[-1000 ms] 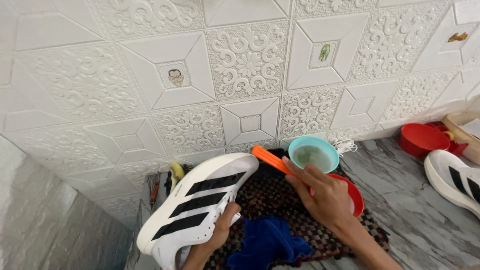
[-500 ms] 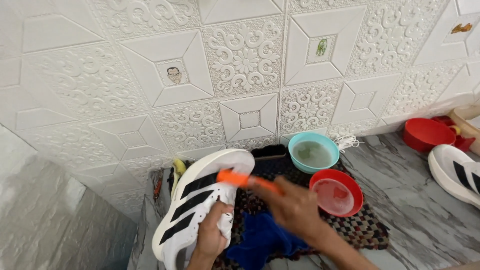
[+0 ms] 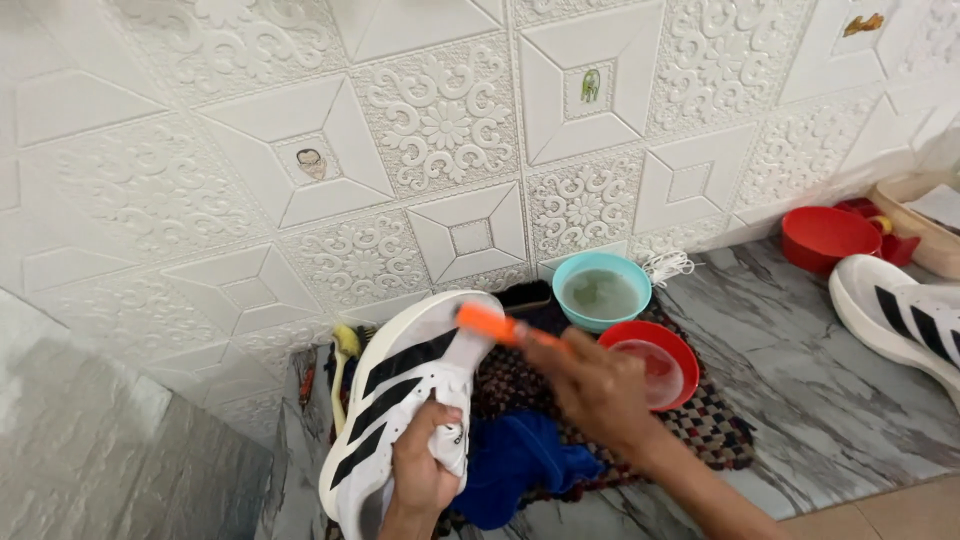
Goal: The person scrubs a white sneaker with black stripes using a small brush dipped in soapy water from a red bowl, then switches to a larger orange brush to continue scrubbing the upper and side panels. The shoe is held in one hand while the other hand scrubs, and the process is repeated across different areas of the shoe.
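So the left hand (image 3: 425, 470) is gripping a white sneaker with black stripes (image 3: 405, 395) around the heel end, fingers wrapped over the upper, tipping it up off the woven mat (image 3: 715, 435) so the toe is pointing toward the patterned wall. The right hand (image 3: 600, 385) is closed around an orange brush (image 3: 500, 328), and the brush head is sitting right on the toe area of the shoe. It's a bit motion-blurred, so I can't make out the bristles. Judging by looks, this shoe is going to be light and fairly floppy in the upper with a stiffer sole, and probably slick if it's wet, so holding it at the heel or with a hand inside seems like the steadiest spot. Behind the mat there's a teal bowl (image 3: 602, 293) with cloudy water, and a red bowl (image 3: 655, 362) just beside it. A blue cloth (image 3: 515, 465) is lying bunched on the mat below the shoe. The matching second sneaker (image 3: 900, 315) is sitting well apart on the marble floor to the right, near a red container (image 3: 825, 235).
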